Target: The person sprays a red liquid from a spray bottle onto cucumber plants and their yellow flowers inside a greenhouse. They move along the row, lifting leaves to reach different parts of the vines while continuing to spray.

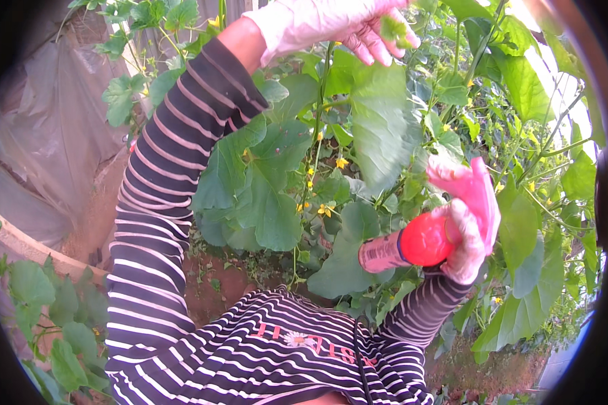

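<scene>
Near the top edge, my left hand (354,30) in a thin pale glove is raised, palm side showing, fingers slightly spread. A small green leaf piece (394,31) lies at its fingers; whether they pinch it is unclear. At the right, my gloved right hand (463,238) is wrapped around a small spray bottle with a pink spray head (473,190), a rounded red part (426,240) and a pinkish cylindrical end (380,252) bearing writing. The bottle is tilted. Between the hands hang a large green leaf (381,121) and a vine stem (320,106) with yellow flowers (325,209).
Broad-leaved vines (527,91) crowd the right side. Plastic sheeting (55,126) hangs at the left above a pale curved edge (40,243). More leaves (33,291) grow at the lower left. Brown soil (215,283) shows below the vines.
</scene>
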`<action>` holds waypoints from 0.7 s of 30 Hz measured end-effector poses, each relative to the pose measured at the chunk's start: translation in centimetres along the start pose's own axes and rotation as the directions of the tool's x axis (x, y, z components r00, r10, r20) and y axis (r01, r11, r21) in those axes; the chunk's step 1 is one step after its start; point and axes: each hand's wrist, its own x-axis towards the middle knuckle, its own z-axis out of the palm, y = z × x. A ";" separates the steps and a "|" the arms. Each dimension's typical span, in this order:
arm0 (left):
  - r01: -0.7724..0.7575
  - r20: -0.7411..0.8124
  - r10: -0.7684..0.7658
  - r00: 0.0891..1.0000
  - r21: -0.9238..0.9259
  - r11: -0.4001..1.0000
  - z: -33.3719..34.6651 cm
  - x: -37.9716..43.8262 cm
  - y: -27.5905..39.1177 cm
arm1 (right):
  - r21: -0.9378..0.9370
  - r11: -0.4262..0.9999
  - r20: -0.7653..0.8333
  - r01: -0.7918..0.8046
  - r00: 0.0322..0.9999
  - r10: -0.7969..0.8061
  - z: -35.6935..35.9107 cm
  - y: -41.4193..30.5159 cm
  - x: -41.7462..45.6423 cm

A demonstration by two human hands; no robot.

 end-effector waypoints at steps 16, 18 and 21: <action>0.450 -0.097 -0.604 0.791 -0.577 0.682 -1.3 -5.2 4.5 | -0.054 0.961 0.335 -0.273 0.901 0.275 0.2 4.7 -7.3; 0.573 0.181 -0.774 0.607 -0.774 0.269 -0.6 -7.3 4.6 | -0.023 0.955 0.257 -0.296 0.921 0.292 0.7 5.1 -7.7; 0.776 0.555 -0.718 0.420 -0.630 -0.033 0.8 -13.3 10.3 | 0.065 0.931 0.256 -0.359 0.908 0.332 0.7 6.3 -8.2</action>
